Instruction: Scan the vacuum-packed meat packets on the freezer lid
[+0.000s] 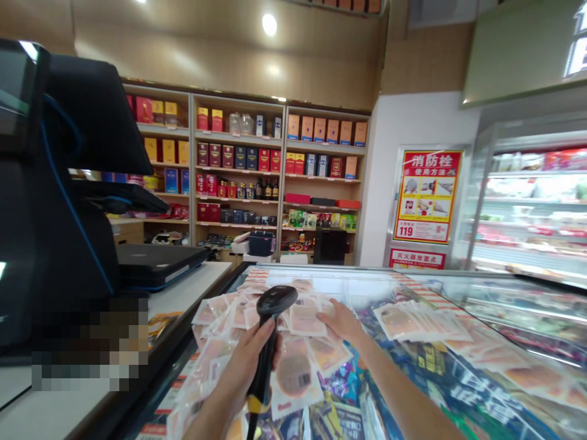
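Note:
My left hand (251,353) is wrapped round the handle of a black barcode scanner (277,300), its head pointing up and away and a yellow band near its cable end. With thumb and fingers, my right hand (343,321) grips the right edge of a clear flat packet (306,319) with a pale round piece in it. Many similar packets lie heaped under and around both hands on a glass-topped display freezer. A loose packet (296,376) with a barcode showing lies just right of the scanner handle.
A fanned row of packets (413,322) lies to the right on the freezer glass (367,284). Coloured bags (431,360) show below the glass. On the left counter stands a black checkout terminal (68,183) by a flat black device (158,260). Stocked shelves (238,140) line the back wall.

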`<state>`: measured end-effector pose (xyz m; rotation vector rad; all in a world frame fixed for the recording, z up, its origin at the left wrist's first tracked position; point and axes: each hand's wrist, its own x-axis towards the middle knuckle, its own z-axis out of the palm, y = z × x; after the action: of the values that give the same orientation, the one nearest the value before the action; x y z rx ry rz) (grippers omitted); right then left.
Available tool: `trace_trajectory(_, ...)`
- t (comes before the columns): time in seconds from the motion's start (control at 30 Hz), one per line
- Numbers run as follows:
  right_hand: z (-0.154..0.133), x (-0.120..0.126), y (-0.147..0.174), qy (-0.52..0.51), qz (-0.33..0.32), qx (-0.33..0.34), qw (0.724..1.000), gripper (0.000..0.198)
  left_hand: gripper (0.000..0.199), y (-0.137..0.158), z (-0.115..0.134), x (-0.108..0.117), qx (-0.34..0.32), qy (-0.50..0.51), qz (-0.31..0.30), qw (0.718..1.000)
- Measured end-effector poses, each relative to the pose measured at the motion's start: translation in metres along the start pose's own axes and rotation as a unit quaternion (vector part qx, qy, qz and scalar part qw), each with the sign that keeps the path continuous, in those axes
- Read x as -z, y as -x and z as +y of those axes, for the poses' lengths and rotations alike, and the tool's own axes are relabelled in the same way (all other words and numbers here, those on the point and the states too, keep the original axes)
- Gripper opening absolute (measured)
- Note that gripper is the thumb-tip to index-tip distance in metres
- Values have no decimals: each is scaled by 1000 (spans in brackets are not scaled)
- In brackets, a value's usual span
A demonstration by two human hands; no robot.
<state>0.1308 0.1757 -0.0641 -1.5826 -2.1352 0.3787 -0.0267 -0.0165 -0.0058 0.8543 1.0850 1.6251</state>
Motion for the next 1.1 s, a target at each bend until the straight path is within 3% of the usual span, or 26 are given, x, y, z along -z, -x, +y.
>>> trace_trajectory(0.2, -25, -2, 38, 48, 120, 6, 992, 55, 29, -4, -6, -1, -11, -27, -2, 1000)
trace_trajectory(0.43, -57, 7, 53, 69, 91, -28, 993, 39, 31, 14, 1, -4, -23, -50, -31, 998)
trace_trajectory(0.57, -62, 10, 57, 26, 70, -59, 995, 46, 30, 31, 7, -3, -10, -59, -35, 998)
trace_trajectory(0.73, -58, 11, 53, -45, 5, -92, 995, 37, 29, 45, 13, 0, -9, -72, -45, 996)
trace_trajectory(0.93, -49, 4, 46, -113, 11, -86, 990, 16, 30, 56, 20, 3, -6, -74, -49, 996)
trace_trajectory(1.1, -29, 8, 51, -193, 50, -54, 978, 28, 31, 62, 21, 3, 9, -55, -66, 996)
